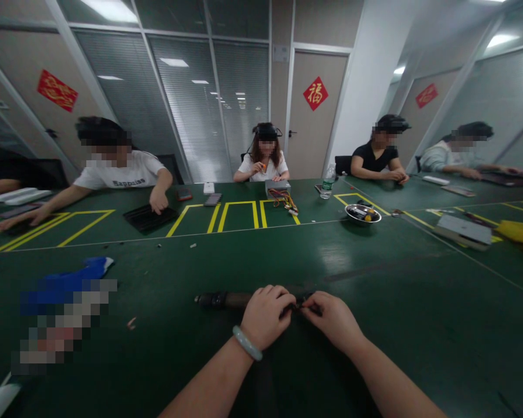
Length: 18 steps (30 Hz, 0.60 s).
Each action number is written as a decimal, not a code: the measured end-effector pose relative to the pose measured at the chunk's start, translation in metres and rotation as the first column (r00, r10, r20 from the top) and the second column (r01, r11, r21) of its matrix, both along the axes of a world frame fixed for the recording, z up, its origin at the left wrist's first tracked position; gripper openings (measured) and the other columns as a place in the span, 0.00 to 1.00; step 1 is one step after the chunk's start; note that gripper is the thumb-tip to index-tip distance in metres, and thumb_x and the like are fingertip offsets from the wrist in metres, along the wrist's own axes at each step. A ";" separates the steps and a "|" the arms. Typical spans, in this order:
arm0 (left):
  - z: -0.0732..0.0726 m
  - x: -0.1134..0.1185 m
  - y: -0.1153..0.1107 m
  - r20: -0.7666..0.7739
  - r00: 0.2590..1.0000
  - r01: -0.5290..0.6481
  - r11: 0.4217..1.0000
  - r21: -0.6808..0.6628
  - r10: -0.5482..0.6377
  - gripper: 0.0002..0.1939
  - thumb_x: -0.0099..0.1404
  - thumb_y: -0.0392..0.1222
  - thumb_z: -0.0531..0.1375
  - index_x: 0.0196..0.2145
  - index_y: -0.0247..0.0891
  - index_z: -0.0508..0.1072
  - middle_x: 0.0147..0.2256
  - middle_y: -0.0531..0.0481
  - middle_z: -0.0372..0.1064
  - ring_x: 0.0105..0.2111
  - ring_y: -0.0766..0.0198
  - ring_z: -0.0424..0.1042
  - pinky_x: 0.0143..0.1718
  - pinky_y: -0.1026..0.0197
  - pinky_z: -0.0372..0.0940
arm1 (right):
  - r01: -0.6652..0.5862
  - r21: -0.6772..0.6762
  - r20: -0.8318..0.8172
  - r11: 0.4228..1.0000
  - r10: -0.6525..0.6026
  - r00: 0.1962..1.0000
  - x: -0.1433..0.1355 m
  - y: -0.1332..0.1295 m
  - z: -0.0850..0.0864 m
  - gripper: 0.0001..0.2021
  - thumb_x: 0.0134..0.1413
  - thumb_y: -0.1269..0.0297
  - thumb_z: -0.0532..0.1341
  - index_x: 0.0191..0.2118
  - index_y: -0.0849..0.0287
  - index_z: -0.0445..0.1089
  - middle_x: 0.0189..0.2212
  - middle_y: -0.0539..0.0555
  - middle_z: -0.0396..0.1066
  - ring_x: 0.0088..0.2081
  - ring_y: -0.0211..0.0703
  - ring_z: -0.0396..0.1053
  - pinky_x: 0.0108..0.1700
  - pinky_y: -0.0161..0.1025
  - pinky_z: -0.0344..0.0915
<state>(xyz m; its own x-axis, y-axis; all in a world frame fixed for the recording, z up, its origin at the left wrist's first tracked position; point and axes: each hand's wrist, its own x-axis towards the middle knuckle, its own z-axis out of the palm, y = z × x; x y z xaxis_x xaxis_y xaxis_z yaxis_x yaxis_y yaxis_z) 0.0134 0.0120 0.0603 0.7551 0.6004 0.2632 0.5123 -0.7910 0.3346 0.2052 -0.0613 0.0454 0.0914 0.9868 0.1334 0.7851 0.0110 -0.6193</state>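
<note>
A dark cylindrical tool [233, 300] lies crosswise on the green table [157, 325], its narrow tip pointing left. My left hand [268, 316], with a pale bracelet [247, 343] at the wrist, is wrapped over the right part of this tool. Close beside it, my right hand [331, 319] pinches at the tool's right end with thumb and forefinger. What sits between those fingertips is small, dark and hard to make out.
A blue bag [76, 281] lies at the left. Farther off are a metal bowl [363, 215], a bottle [326, 184], a grey box with wires [278, 188] and a pale box [462, 231]. Several people sit across the table.
</note>
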 end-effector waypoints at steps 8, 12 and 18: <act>-0.001 -0.001 0.001 0.031 1.000 -0.002 1.000 -0.022 0.003 0.09 0.62 0.39 0.61 0.41 0.45 0.70 0.41 0.53 0.68 0.42 0.59 0.65 0.44 0.57 0.58 | 0.038 0.013 0.044 0.999 -0.038 0.998 -0.003 0.002 -0.007 0.07 0.54 0.61 0.58 0.34 0.54 0.73 0.32 0.50 0.71 0.32 0.38 0.67 0.35 0.34 0.61; -0.003 0.001 -0.001 0.036 0.999 -0.015 1.000 -0.017 0.015 0.07 0.63 0.39 0.60 0.41 0.44 0.70 0.41 0.53 0.68 0.41 0.60 0.65 0.44 0.57 0.58 | 0.028 0.016 0.050 0.999 -0.029 0.998 -0.001 0.001 -0.005 0.07 0.53 0.61 0.58 0.33 0.54 0.73 0.32 0.50 0.71 0.31 0.38 0.66 0.34 0.34 0.60; -0.004 0.002 -0.002 0.036 0.999 -0.025 1.000 0.007 0.024 0.06 0.63 0.37 0.59 0.39 0.44 0.70 0.39 0.52 0.67 0.41 0.61 0.66 0.48 0.55 0.58 | -0.029 0.014 0.034 0.999 0.029 0.999 0.000 0.000 0.002 0.05 0.53 0.62 0.59 0.32 0.53 0.72 0.30 0.48 0.70 0.30 0.37 0.66 0.33 0.34 0.59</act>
<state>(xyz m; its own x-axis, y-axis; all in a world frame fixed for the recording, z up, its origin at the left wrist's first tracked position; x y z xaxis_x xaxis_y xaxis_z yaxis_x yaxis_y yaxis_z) 0.0154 0.0100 0.0566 0.7301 0.6165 0.2948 0.5194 -0.7810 0.3470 0.2050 -0.0617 0.0476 0.0582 0.9869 0.1504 0.8048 0.0427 -0.5920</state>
